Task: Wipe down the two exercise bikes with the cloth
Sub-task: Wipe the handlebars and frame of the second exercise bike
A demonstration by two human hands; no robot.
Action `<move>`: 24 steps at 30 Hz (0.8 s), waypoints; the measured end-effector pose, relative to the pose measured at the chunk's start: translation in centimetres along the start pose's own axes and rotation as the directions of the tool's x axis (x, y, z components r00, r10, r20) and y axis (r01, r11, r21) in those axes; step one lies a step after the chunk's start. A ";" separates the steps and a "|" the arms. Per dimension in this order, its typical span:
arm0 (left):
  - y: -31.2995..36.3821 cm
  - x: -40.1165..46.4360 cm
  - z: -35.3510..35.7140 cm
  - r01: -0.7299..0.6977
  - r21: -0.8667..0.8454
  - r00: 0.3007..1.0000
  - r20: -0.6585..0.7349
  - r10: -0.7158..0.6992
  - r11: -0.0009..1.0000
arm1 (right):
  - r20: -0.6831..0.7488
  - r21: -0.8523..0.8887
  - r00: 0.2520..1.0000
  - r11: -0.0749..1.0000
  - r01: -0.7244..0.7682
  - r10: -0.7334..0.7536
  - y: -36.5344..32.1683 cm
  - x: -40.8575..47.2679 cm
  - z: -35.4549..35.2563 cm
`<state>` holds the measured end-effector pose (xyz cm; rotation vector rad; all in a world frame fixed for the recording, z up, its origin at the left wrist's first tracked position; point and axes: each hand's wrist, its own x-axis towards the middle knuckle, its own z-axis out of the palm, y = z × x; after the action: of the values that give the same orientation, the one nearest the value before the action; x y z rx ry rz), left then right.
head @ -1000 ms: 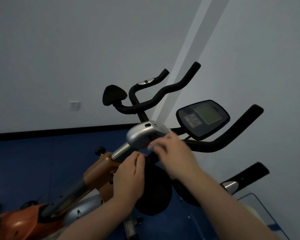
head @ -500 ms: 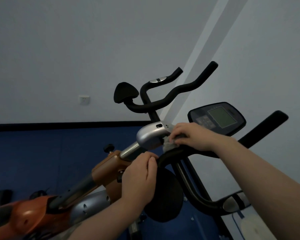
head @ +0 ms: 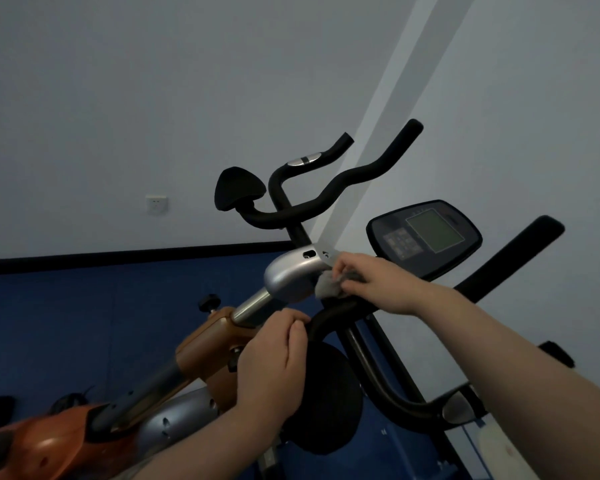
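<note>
The left hand (head: 274, 362) is keeping the hold it had a second ago: its fingers are curling round the near end of the black handlebar (head: 329, 315), just below the silver stem cap (head: 291, 271), and seem to be steadying the orange bike (head: 208, 341) while the other hand works. Up and to the right of that grip, the grey cloth (head: 326, 285) is now showing as a bunched wad, where a second ago it was hidden under the fingers. The right hand (head: 378, 282) is pinching it and pressing it into the joint where the cap meets the bar, having travelled from the cap's near edge toward the console (head: 423, 237) side. Judging from this, the wiping is moving along the first bike's handlebar area. The console beyond the right grip and the second bike (head: 309, 202) behind are probably still waiting for the cloth.
</note>
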<state>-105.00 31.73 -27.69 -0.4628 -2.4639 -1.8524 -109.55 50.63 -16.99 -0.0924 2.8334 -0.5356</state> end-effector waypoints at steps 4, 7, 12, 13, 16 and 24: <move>-0.1 -0.1 -0.1 0.002 0.022 1.000 -0.007 -0.002 1.000 | 0.031 -0.139 0.996 0.987 -0.076 0.081 -0.7 0.4 0.5; -0.1 -0.1 0.0 -0.002 0.028 1.000 0.004 0.002 1.000 | -0.085 -0.169 0.995 0.985 0.042 -0.057 -0.5 -0.9 1.7; -0.1 0.3 0.1 -0.030 0.039 0.999 -0.039 0.031 0.999 | -0.239 -0.231 0.970 0.973 -0.008 -0.049 -0.3 0.3 2.8; -0.1 0.3 0.1 -0.029 0.039 0.999 -0.043 0.031 0.999 | -0.261 -0.249 0.965 0.968 -0.036 -0.031 -0.6 1.0 3.1; -0.2 0.2 0.1 -0.033 0.031 0.998 -0.049 0.035 0.999 | -0.315 -0.278 0.946 0.960 -0.022 -0.070 -1.1 0.9 4.0; -0.5 0.1 0.2 -0.027 0.066 0.998 -0.047 0.030 0.997 | -0.246 -0.253 0.969 0.967 -0.029 -0.035 -1.9 1.4 2.4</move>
<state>-105.22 31.78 -28.23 -0.4432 -2.4649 -1.7459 -110.29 47.86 -18.77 -0.0818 3.1354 -0.1887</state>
